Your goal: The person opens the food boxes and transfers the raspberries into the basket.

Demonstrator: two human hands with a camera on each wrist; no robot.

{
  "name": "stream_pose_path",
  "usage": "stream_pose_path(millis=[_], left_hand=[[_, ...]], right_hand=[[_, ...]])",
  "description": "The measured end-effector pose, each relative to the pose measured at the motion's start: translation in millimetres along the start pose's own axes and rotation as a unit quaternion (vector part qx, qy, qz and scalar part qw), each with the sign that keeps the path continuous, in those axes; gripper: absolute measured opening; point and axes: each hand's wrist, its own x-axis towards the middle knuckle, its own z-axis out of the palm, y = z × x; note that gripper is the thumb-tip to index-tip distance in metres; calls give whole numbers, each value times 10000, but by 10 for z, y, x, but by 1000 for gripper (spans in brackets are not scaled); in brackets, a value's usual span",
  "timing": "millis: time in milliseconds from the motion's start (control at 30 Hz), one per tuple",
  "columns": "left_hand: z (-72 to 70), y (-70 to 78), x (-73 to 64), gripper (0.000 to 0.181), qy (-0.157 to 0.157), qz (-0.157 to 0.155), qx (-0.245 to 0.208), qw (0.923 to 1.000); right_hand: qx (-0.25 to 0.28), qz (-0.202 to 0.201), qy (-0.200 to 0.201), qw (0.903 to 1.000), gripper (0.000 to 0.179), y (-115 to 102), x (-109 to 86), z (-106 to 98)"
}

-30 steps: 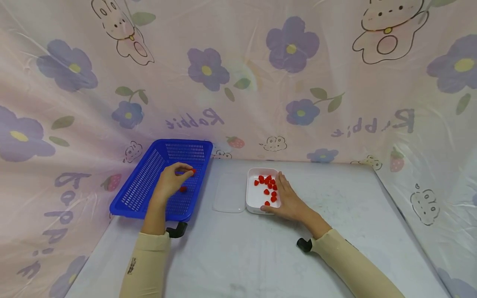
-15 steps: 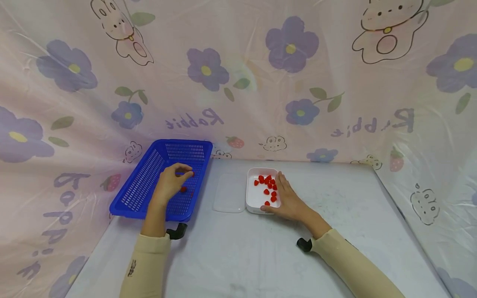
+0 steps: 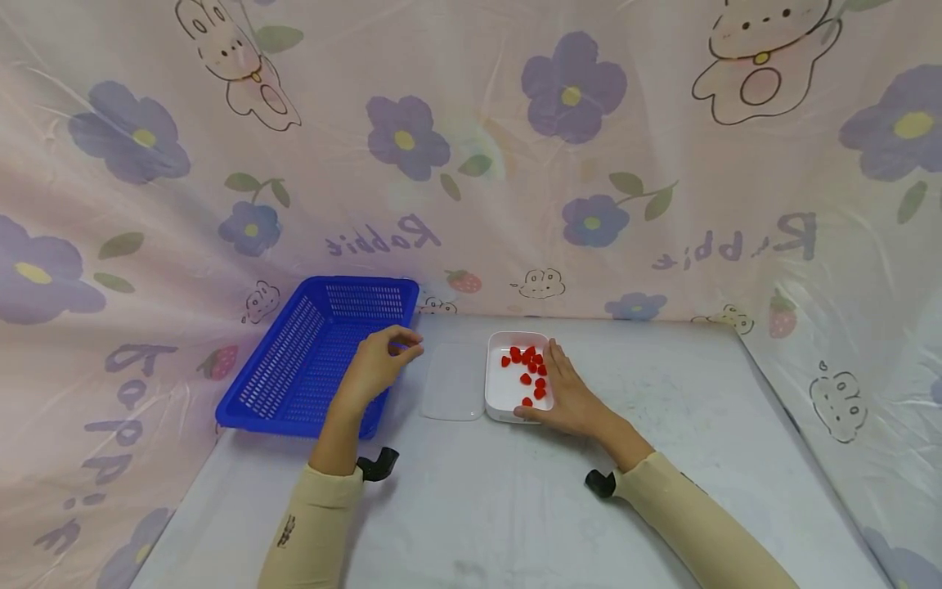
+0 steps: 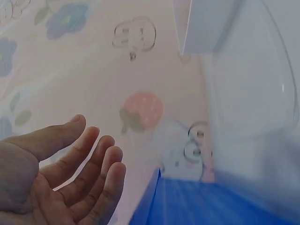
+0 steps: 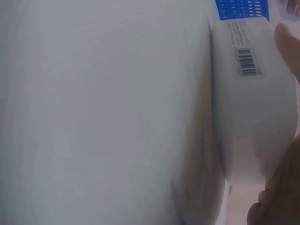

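Note:
My left hand [image 3: 379,364] is above the right rim of the blue plastic basket [image 3: 309,360], fingers loosely bent. In the left wrist view, thumb and fingertips [image 4: 75,119] are apart with nothing visible between them. My right hand [image 3: 574,397] rests along the right side of a small white box [image 3: 504,397], fingers straight, thumb at its near edge. Several small red pieces [image 3: 526,379], roughly heart-shaped, lie loose inside the box. A barcode label [image 5: 246,62] shows on the box's near wall in the right wrist view. My left hand and wrist hide part of the basket.
A flat clear lid [image 3: 452,384] lies on the white table [image 3: 471,507], between basket and box. Patterned cloth [image 3: 486,229] hangs behind and at both sides. Black curved pieces [image 3: 379,465] stick out from both cuffs.
My left hand has moved right, from over the basket to its right rim. The red piece pinched at its fingertips is no longer visible there. My right hand and the box stay still.

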Motion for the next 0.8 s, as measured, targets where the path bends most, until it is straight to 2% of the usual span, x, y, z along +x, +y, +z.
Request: stream_pose_path(millis=[200,433,633,800], left_hand=[[279,107,74,21,-288,242,-48,9993],[632,143,147,19,-771,349,119,9963],[847,166,186,18,-1143,472,114,9923],[999,211,228,20,-1249,637,161,9900]], right_hand=[[-72,-12,-40,10000,141,1,0,-12],[11,22,-102,9999,143,-19,-7,-40],[-17,69,-122,9999,143,-23,-8,-43],[-19,4,-101,9999,142,-28,-13,-49]])
